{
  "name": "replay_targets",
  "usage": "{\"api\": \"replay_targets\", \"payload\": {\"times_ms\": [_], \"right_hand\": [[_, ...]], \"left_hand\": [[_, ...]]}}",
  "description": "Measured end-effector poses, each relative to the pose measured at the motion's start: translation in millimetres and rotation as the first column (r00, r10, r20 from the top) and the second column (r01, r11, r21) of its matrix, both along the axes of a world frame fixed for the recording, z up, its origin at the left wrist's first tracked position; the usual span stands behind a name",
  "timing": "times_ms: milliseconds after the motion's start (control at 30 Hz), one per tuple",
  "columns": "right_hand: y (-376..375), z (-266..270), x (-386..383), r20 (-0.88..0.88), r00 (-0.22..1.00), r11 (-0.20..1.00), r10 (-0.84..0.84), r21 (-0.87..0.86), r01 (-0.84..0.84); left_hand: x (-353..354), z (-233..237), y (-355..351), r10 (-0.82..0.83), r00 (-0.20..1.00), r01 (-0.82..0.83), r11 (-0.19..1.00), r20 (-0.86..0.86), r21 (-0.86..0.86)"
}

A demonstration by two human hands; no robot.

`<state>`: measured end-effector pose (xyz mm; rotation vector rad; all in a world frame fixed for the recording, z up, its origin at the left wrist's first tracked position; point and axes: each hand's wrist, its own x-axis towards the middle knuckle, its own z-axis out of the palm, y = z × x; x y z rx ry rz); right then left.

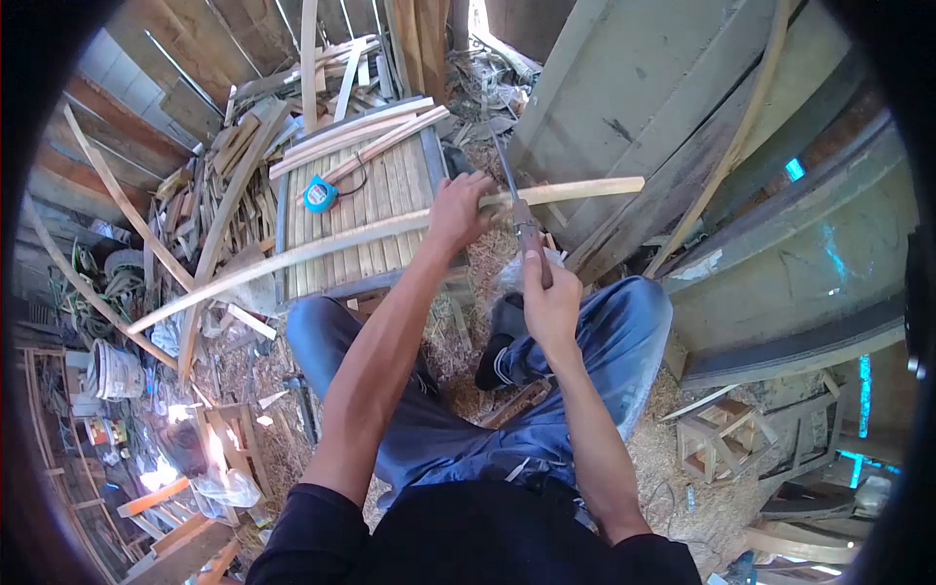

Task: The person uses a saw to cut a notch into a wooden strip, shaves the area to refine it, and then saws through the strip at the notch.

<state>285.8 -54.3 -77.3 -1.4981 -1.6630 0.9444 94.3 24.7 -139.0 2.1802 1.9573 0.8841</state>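
Note:
A long pale wooden strip (331, 239) lies across the slatted wooden bench (390, 180), its right end sticking out past the edge. My left hand (458, 210) is closed over the strip near that edge. In my right hand (552, 297) is the wooden handle of a saw (506, 168), gripped with the fingers wrapped round. The narrow blade points away from me and crosses the strip just right of my left hand. Whether its teeth have cut into the wood cannot be made out. A blue tape measure (319, 194) rests on the bench, left of my left hand.
More cut strips (356, 136) lie at the bench's far side. Behind it is a heap of scrap wood (229, 166). Large wooden panels (624, 107) lean on the right. A small wooden frame (723, 439) stands on the shavings-covered floor (653, 478).

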Motion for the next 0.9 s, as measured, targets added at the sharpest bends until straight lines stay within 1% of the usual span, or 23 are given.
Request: {"api": "replay_targets", "payload": {"times_ms": [33, 67, 133, 167, 233, 267, 300, 333, 367, 400, 467, 533, 567, 633, 667, 700, 733, 767, 833, 867, 900], "right_hand": [[5.6, 4.9, -4.2, -0.003, 1.000, 1.000, 0.012, 0.003, -0.012], [-4.1, -2.5, 1.4, -0.012, 1.000, 0.992, -0.002, 0.123, 0.003], [-38.5, -6.7, 31.7, 0.008, 0.999, 0.995, 0.042, 0.086, -0.043], [-59.7, 1.2, 43.5, -0.031, 0.999, 0.999, 0.021, -0.031, -0.022], [-71.2, -3.0, 45.9, -0.148, 0.988, 0.995, -0.046, -0.093, 0.033], [-67.2, -9.9, 43.0, -0.089, 0.996, 0.997, -0.022, -0.074, 0.015], [-41.8, -5.4, 28.9, -0.036, 0.999, 0.999, 0.000, -0.039, -0.002], [-14.1, -11.1, 12.1, 0.007, 1.000, 1.000, -0.007, -0.012, 0.008], [3.0, -16.8, 1.9, 0.049, 0.999, 1.000, -0.010, 0.019, 0.009], [0.7, -14.2, 2.6, 0.042, 0.999, 1.000, -0.014, 0.023, 0.013], [-7.9, -4.5, 4.1, -0.014, 1.000, 0.989, 0.002, 0.149, 0.000], [-47.3, -3.6, 36.3, -0.081, 0.997, 0.998, 0.003, -0.067, -0.008], [-53.4, -7.7, 39.2, -0.073, 0.997, 0.998, 0.018, -0.058, -0.022], [-68.6, -13.3, 46.0, -0.169, 0.983, 0.996, -0.070, -0.068, 0.059], [-56.7, -22.2, 44.8, -0.067, 0.998, 0.994, -0.019, -0.108, 0.012], [-35.5, -11.7, 29.3, -0.016, 1.000, 1.000, 0.017, -0.014, -0.017], [-13.9, -12.8, 14.3, 0.024, 1.000, 1.000, 0.010, 0.029, -0.010], [-13.9, -11.5, 14.6, 0.017, 1.000, 0.999, 0.005, 0.031, -0.006], [-7.1, -3.4, 9.1, 0.039, 0.998, 0.998, 0.041, 0.043, -0.042], [-19.3, -4.4, 16.1, -0.031, 1.000, 1.000, 0.004, 0.029, -0.003], [-37.4, -9.6, 30.7, -0.069, 0.997, 1.000, 0.018, 0.007, -0.017]], "left_hand": [[-2.3, 1.1, 2.1, -0.007, 1.000, 0.007, 1.000, -0.008, 0.010], [-3.1, 0.3, 1.6, -0.015, 1.000, 0.015, 1.000, 0.010, 0.000], [-2.5, 1.8, 6.1, -0.019, 0.999, 0.019, 1.000, 0.032, 0.009], [-1.7, 1.8, 6.3, -0.003, 1.000, 0.003, 1.000, 0.015, -0.019], [-1.0, -7.8, 2.0, 0.024, 1.000, -0.023, 0.997, 0.008, -0.075], [-1.4, -12.5, 0.5, 0.012, 1.000, -0.012, 0.999, 0.008, -0.048], [-1.0, -12.0, 3.3, -0.004, 1.000, 0.004, 1.000, 0.003, -0.003], [2.5, -2.1, -1.4, -0.011, 1.000, 0.011, 1.000, 0.020, -0.022], [2.3, -5.8, -2.1, -0.019, 1.000, 0.019, 1.000, 0.017, -0.023], [-0.9, -6.1, -0.8, -0.015, 1.000, 0.015, 0.999, 0.009, -0.042], [-9.3, -3.8, 8.5, -0.007, 1.000, 0.007, 0.999, -0.001, -0.041], [-6.3, -3.0, 7.6, 0.000, 1.000, 0.000, 0.996, -0.001, -0.087], [-7.3, -2.8, 11.7, 0.014, 1.000, -0.013, 0.997, 0.007, -0.078], [-1.3, -5.9, 1.0, 0.025, 1.000, -0.025, 0.999, -0.005, 0.048], [-2.2, -3.9, 3.4, -0.004, 1.000, 0.002, 0.997, -0.018, -0.073], [-1.4, -5.9, 4.6, -0.015, 1.000, 0.013, 0.997, -0.022, -0.078], [-0.5, -8.7, 3.5, 0.001, 1.000, -0.001, 0.999, -0.008, -0.049], [-1.5, -8.2, 3.8, 0.019, 1.000, -0.019, 1.000, 0.002, -0.013], [-5.7, -2.0, 5.8, -0.006, 1.000, 0.006, 1.000, -0.009, -0.008], [-3.8, -1.7, 3.0, 0.001, 1.000, -0.001, 1.000, 0.010, 0.002], [-3.7, -5.0, 3.0, 0.006, 1.000, -0.007, 1.000, 0.026, 0.016]]}}
